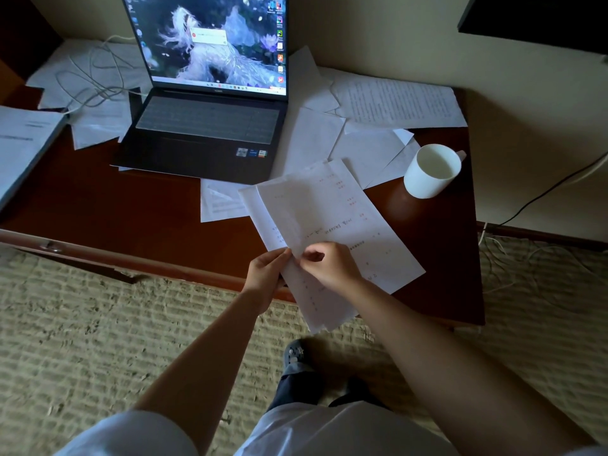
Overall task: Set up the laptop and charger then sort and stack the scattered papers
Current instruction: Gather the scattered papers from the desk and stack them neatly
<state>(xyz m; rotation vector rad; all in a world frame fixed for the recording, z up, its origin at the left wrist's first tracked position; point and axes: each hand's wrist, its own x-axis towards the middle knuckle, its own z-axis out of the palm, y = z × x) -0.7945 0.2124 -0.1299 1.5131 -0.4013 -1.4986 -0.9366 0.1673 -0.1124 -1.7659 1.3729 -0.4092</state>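
Note:
An open laptop (207, 123) stands on the dark wooden desk (125, 205) with its screen lit. A white charger cable (92, 77) lies coiled on papers to its left. Loose white papers (388, 100) are scattered to the right of the laptop, and more lie to its left (98, 123) and in front (220, 202). I hold a few overlapping printed sheets (322, 218) above the desk's front edge. My left hand (268, 276) grips their near left edge. My right hand (329, 264) pinches the sheets from above, right beside the left.
A white mug (431, 171) stands on the desk's right side, touching the scattered papers. A stack of documents (23, 143) lies at the far left. A dark cable (543, 195) runs along the wall on the right. Woven carpet (98, 324) covers the floor.

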